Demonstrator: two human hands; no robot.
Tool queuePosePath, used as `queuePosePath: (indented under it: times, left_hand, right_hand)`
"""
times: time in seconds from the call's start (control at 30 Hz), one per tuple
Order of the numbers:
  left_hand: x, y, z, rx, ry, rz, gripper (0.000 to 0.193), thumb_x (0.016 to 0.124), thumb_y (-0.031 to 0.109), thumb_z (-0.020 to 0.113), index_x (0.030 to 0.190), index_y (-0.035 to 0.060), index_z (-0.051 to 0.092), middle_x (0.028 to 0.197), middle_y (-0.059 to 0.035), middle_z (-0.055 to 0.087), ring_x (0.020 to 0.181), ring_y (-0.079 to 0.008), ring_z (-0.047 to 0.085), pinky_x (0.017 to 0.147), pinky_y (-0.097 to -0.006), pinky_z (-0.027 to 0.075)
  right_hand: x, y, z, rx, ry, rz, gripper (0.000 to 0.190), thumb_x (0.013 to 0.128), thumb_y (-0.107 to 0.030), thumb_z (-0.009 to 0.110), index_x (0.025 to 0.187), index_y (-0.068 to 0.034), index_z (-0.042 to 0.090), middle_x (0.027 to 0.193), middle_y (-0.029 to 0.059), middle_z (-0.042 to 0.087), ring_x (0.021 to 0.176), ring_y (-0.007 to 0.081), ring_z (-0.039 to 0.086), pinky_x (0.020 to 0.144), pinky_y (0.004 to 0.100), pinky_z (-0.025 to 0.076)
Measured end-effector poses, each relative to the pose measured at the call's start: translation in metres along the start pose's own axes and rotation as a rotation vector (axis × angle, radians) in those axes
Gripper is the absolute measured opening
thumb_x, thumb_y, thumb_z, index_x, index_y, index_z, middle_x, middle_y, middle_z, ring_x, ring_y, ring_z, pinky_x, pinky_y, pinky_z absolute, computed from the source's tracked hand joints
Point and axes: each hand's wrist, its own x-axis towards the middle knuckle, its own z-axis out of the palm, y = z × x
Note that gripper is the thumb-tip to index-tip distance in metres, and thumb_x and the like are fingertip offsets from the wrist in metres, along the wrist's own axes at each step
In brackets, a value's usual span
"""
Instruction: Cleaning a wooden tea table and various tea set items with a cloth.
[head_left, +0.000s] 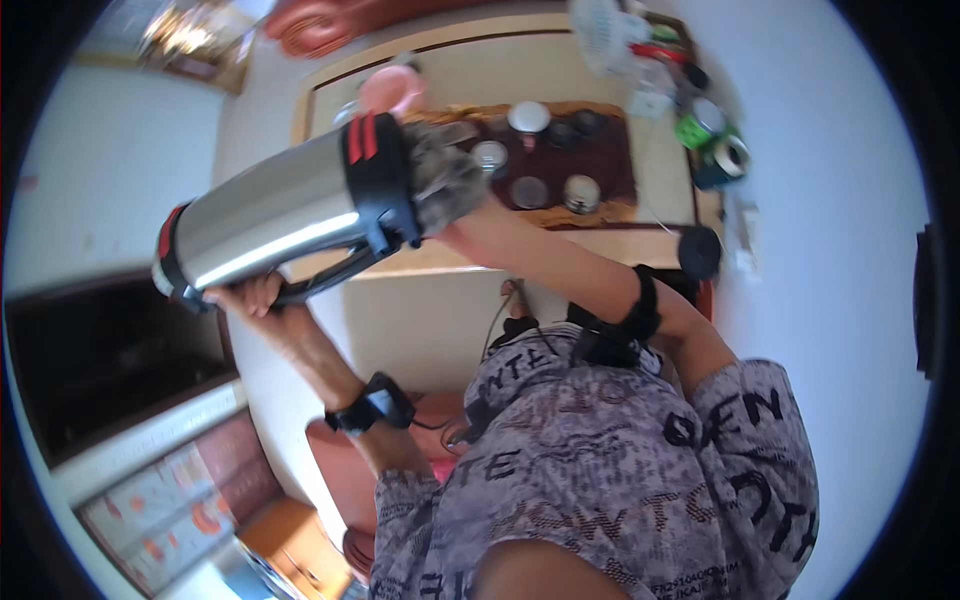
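Note:
A large steel vacuum flask (270, 202) with a black collar and red marks is held up, tilted, in front of me. My left hand (259, 294) grips it near the lower end, by the black handle. A crumpled grey cloth (448, 176) lies against the collar end of the flask. My right hand (461, 225) is at this cloth, with its fingers mostly hidden; the cloth covers them. Each forearm wears a black strap with a device.
Behind the flask stands a table (465, 255) with a dark red mat (551, 169), several jars and cups, a pink container (391, 88) and a white fan (596, 34). Green containers (701, 124) sit at its right end. A reddish chair (337, 465) is at the lower left.

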Motion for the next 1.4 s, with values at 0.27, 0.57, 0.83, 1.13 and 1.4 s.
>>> queuePosePath:
  times: [0.27,0.57,0.83,1.13,1.4]
  left_hand:
    - [0.002,-0.058,0.035,0.523,-0.370,-0.130,0.035,0.090,0.043,0.048,0.072,0.0135,0.044,0.062,0.0048,0.032,0.062,-0.0091,0.034,0.068,-0.0282,0.036]
    - [-0.031,-0.118,-0.051,1.237,-0.271,-0.964,0.068,0.073,0.010,0.072,0.132,0.0047,0.040,0.128,-0.0054,0.045,0.113,-0.0188,0.045,0.096,-0.0353,0.038]
    - [-0.077,-0.186,-0.029,0.859,-0.209,-1.021,0.054,0.078,0.000,0.064,0.127,0.0022,0.043,0.120,-0.0093,0.051,0.109,-0.0216,0.051,0.094,-0.0380,0.044]
    - [-0.089,-0.220,-0.022,1.136,-0.146,-1.073,0.048,0.078,0.001,0.064,0.123,0.0010,0.047,0.118,-0.0097,0.052,0.108,-0.0208,0.051,0.093,-0.0369,0.043]
    - [-0.088,-0.259,-0.010,1.294,-0.266,-1.011,0.043,0.079,0.001,0.063,0.120,0.0000,0.050,0.117,-0.0101,0.053,0.107,-0.0201,0.052,0.093,-0.0360,0.043]
  right_hand:
    - [-0.047,-0.057,-0.032,0.298,0.466,0.234,0.039,0.093,-0.035,0.044,0.131,-0.026,0.039,0.129,0.0069,0.046,0.119,0.0289,0.044,0.090,0.0632,0.038]
    - [-0.163,-0.086,-0.117,0.030,0.789,-0.134,0.036,0.089,-0.028,0.053,0.120,-0.010,0.051,0.111,0.0067,0.059,0.094,0.0191,0.061,0.076,0.0390,0.053]
    - [-0.191,-0.153,-0.233,-1.426,1.365,0.019,0.046,0.085,-0.030,0.056,0.119,-0.001,0.045,0.104,0.0198,0.059,0.092,0.0337,0.059,0.075,0.0418,0.047]
    - [-0.109,-0.204,-0.440,-2.002,1.273,0.405,0.055,0.081,-0.025,0.056,0.132,-0.017,0.037,0.144,0.0090,0.026,0.131,0.0375,0.024,0.101,0.0550,0.028]
    - [-0.167,-0.140,-0.407,-2.189,1.174,0.518,0.060,0.084,-0.025,0.055,0.139,-0.021,0.031,0.149,0.0054,0.015,0.135,0.0339,0.017,0.105,0.0510,0.025]
